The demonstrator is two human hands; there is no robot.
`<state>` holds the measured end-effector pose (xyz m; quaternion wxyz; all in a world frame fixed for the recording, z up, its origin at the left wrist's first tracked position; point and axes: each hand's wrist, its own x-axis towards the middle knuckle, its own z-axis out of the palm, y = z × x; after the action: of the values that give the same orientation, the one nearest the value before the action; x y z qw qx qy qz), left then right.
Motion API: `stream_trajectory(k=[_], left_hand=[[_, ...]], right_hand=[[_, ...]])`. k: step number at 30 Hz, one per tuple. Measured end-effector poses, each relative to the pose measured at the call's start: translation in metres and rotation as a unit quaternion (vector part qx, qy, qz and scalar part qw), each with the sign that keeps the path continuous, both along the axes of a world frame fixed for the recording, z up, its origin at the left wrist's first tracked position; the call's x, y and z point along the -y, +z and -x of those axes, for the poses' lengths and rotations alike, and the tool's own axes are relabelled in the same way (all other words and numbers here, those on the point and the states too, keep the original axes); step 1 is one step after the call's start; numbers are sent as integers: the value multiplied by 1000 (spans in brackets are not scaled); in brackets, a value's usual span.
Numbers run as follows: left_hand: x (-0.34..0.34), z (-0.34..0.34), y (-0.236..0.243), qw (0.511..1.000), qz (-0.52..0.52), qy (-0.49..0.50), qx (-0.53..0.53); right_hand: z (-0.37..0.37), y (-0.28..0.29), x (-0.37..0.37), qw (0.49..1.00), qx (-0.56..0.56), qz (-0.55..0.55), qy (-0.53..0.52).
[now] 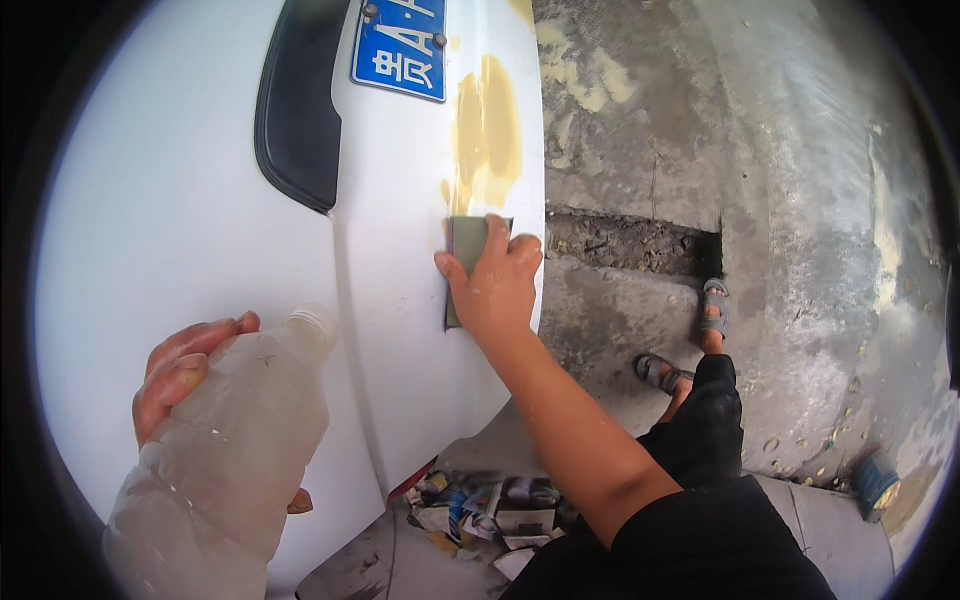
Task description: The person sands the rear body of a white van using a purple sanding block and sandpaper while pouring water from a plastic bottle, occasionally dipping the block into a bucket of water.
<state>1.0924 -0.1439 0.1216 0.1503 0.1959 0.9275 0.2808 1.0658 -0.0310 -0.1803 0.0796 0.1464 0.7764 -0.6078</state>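
My left hand [180, 375] is wrapped round a cloudy, translucent plastic bottle [225, 460], tilted with its uncapped-looking neck up and to the right. The bottle hides much of the palm. My right hand [495, 280] grips a flat grey-green sanding block [468, 243] by its edges and presses it on the white car's rear panel [400, 270]. Just beyond the block lies a smoothed patch of yellow filler [487, 130] with feathered edges. Part of the block is covered by my fingers.
A blue number plate [400, 50] and a dark recessed window or trim [300, 110] are further up the car. Crumpled papers and rubbish [500, 510] lie below the bumper. A blue tin [877, 485] stands at right. The concrete floor has a rubble-filled gap [640, 243] near my sandalled feet [713, 305].
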Motion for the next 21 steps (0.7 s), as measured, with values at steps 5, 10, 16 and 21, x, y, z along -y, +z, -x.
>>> stream_trajectory(k=[5,10,16,21], left_hand=[[-4,-11,8,1000,10,25,6],[-9,-13,11,998,30,56,23],[-9,-11,7,992,68,104,33],[-12,-6,6,1000,-14,-11,19]], right_hand=[[-65,0,18,999,-33,-16,36],[5,6,-1,998,-51,-22,-14],[-59,-8,4,997,-65,-33,22],[19,2,-15,999,-45,0,21]])
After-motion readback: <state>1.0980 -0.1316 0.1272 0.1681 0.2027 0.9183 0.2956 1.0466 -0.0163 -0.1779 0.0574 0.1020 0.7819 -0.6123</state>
